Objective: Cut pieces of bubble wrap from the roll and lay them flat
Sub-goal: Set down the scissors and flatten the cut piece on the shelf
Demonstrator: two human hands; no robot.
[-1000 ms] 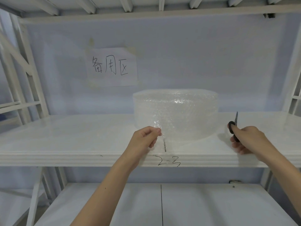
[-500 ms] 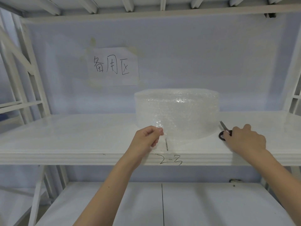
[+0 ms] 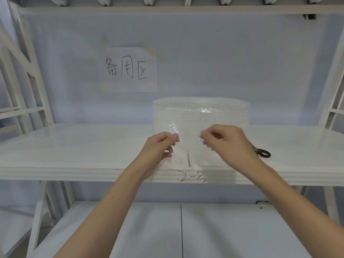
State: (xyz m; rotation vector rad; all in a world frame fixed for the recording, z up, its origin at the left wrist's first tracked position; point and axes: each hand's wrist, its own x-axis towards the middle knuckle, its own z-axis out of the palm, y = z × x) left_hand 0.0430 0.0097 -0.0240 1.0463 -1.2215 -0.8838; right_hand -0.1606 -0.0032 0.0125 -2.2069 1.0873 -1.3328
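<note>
So right now both of my hands are on the loose sheet in front of the bubble wrap roll (image 3: pixel 201 116), which sits upright on the middle shelf (image 3: pixel 74 146) just behind them. The left hand (image 3: pixel 158 148) has its fingers pinched on the sheet's upper left edge; the right hand (image 3: pixel 225 142) looks pinched on the other side, though it's a bit blurry. The scissors (image 3: pixel 263 153) are lying on the shelf just right of my right wrist. My worry is that this stuff is floppy and slippery, so a light pinch could slip, or an uneven pull could drag the roll forward or leave the piece creased instead of flat.
</note>
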